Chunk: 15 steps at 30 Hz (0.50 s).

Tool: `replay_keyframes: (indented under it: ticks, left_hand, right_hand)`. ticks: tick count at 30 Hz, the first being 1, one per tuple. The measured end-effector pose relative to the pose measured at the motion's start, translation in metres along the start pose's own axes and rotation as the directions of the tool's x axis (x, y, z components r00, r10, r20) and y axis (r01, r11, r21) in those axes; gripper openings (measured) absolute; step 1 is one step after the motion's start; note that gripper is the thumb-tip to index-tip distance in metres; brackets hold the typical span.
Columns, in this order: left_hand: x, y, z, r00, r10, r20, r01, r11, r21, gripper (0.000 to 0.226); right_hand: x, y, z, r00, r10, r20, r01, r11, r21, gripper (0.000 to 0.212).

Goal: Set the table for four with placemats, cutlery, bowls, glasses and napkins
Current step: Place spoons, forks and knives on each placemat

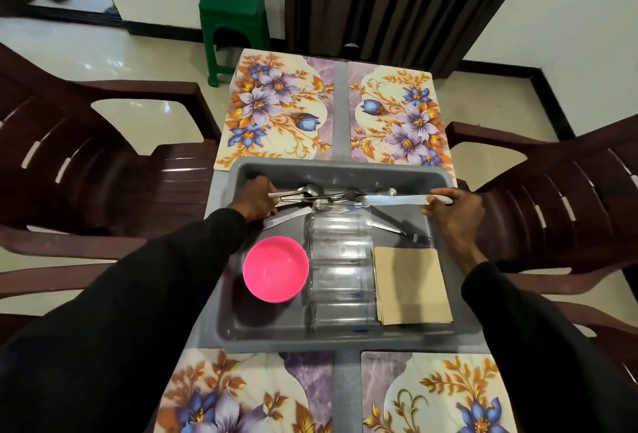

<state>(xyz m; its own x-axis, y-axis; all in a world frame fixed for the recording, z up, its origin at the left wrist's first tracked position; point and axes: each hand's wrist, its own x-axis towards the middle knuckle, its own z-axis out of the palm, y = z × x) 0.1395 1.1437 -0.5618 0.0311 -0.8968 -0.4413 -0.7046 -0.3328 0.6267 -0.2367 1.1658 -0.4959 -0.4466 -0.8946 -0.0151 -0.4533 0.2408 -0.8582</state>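
Home dining room: you face a counter (pixel 340 111) laid with floral placemats (pixel 276 104); brown plastic armchairs (pixel 86 163) at 9 and 3 o'clock; green stool (pixel 233 15), curtain (pixel 397 1) at 12.

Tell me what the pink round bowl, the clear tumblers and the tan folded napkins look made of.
Pink round bowl: likely plastic, uniform bright colour, soft sheen. Clear tumblers: glass or clear plastic, see-through with bright highlights; cannot tell which. Tan folded napkins: probably unbleached paper, dull, thin stacked edges.
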Motion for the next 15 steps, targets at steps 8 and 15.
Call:
replay_keyframes:
  ticks: [8,15]
  left_hand:
    - [-0.008,-0.001,0.005,0.981,0.17,-0.098,-0.146,0.966,0.214,0.006]
    - [-0.014,-0.005,-0.003,0.936,0.332,-0.115,-0.302,0.928,0.22,0.023]
  right_hand:
    - [-0.023,-0.026,-0.007,0.984,-0.169,-0.059,0.165,0.984,-0.062,0.007]
    - [-0.027,-0.037,-0.011,0.98,-0.143,-0.135,0.155,0.985,0.076,0.011]
